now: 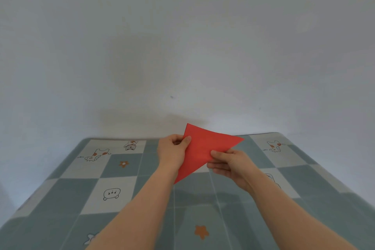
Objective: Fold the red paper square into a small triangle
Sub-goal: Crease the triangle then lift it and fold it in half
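Observation:
The red paper (205,146) shows as a triangle, held in the air above the bed. One corner points up toward the wall, one to the right, one down between my forearms. My left hand (172,153) pinches its left edge with the thumb on the front face. My right hand (229,163) grips its lower right edge, thumb on top and fingers underneath. Part of the paper's lower left side is hidden behind my left hand and wrist.
Below my arms lies a bed (125,186) with a grey-green and white checked cover printed with small cartoon animals and orange stars. A plain pale wall (182,46) stands right behind the bed's far edge.

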Motion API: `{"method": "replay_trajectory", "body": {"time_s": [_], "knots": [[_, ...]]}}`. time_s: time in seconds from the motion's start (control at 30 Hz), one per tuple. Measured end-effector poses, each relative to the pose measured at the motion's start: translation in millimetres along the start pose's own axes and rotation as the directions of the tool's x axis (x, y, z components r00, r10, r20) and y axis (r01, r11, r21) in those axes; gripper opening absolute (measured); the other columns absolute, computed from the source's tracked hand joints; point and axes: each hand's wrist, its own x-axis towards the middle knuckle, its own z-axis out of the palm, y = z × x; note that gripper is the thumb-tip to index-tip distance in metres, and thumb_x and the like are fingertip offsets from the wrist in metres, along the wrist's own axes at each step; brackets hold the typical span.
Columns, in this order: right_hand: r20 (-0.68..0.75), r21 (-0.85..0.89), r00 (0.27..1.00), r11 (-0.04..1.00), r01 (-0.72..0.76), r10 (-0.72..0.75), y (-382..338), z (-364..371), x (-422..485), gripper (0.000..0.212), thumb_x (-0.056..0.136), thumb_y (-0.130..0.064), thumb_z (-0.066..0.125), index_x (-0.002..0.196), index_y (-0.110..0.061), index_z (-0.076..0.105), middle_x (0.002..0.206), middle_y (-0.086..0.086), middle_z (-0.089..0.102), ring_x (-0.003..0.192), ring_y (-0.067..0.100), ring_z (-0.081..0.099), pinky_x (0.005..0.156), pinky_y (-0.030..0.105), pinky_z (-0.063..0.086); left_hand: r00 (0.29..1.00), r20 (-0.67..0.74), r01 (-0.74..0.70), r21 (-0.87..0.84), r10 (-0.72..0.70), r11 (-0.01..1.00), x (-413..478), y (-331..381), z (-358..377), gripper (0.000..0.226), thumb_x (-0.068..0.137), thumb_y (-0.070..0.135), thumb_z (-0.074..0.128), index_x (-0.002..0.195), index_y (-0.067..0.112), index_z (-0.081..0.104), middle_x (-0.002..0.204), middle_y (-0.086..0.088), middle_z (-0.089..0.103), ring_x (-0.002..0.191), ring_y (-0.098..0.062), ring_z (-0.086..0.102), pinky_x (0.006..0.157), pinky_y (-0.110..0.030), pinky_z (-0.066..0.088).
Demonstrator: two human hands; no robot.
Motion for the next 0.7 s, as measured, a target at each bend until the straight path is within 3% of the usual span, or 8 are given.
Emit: {"method": "replay_trajectory", "body": {"time_s": [0.1, 0.27, 0.4, 0.53, 0.7], "knots": [[-0.041, 0.073, 0.999, 0.997, 0.014, -0.011, -2.0, -2.4, 1.4, 0.018, 0.084, -0.022, 0.068, 0.096, -0.008, 0.067, 0.082, 0.01, 0.075, 0.073, 0.019, 0.074, 0.063, 0.027, 0.057, 1.0, -0.004, 0.001, -0.005, -0.001, 1.0, 0.0, -0.7, -4.1, 0.009, 0.08, 0.023, 0.072, 0.071, 0.02, 0.07, 0.077, -0.004, 0.071, 0.07, -0.018, 0.063, 0.069, -0.032, 0.051], [-0.15, 0.051, 0.987, 0.996, 0.069, -0.061, -5.6, -8.5, 2.8, 0.008, 0.085, -0.008, 0.066, 0.091, -0.003, 0.065, 0.068, 0.007, 0.072, 0.055, 0.012, 0.07, 0.055, 0.021, 0.058, 1.0, 0.013, -0.003, -0.026, 0.003, 1.0, -2.2, -0.1, -6.0, 0.01, 0.08, 0.021, 0.072, 0.07, 0.021, 0.07, 0.075, -0.005, 0.071, 0.07, -0.019, 0.063, 0.069, -0.031, 0.05], [-0.227, 0.075, 0.969, 0.99, 0.119, -0.099, -5.4, -11.6, 3.1, 0.008, 0.087, -0.013, 0.064, 0.088, -0.006, 0.068, 0.074, 0.009, 0.071, 0.062, 0.016, 0.07, 0.057, 0.024, 0.057, 1.0, 0.026, 0.012, -0.034, -0.011, 0.999, -3.6, 1.5, -8.3, 0.012, 0.081, 0.021, 0.072, 0.07, 0.021, 0.069, 0.074, -0.003, 0.07, 0.068, -0.017, 0.062, 0.066, -0.028, 0.051], [-0.286, 0.1, 0.95, 0.982, 0.161, -0.126, -7.6, -19.4, 1.9, 0.009, 0.09, -0.011, 0.06, 0.09, -0.005, 0.067, 0.073, 0.011, 0.069, 0.055, 0.013, 0.07, 0.057, 0.022, 0.059, 0.998, 0.067, 0.021, -0.034, -0.018, 0.999, -4.7, 2.3, -12.0, 0.013, 0.081, 0.02, 0.072, 0.069, 0.021, 0.069, 0.073, -0.002, 0.069, 0.067, -0.017, 0.062, 0.066, -0.029, 0.051], [-0.337, 0.157, 0.936, 0.975, 0.16, -0.1, -8.4, -18.8, 2.6, 0.02, 0.091, -0.017, 0.06, 0.077, -0.003, 0.066, 0.052, 0.004, 0.07, 0.049, 0.012, 0.07, 0.05, 0.021, 0.059, 0.996, 0.084, 0.031, -0.037, -0.028, 0.999, -5.8, 3.0, -11.9, 0.012, 0.082, 0.019, 0.072, 0.07, 0.018, 0.069, 0.072, -0.003, 0.069, 0.066, -0.018, 0.062, 0.063, -0.027, 0.05]]}}
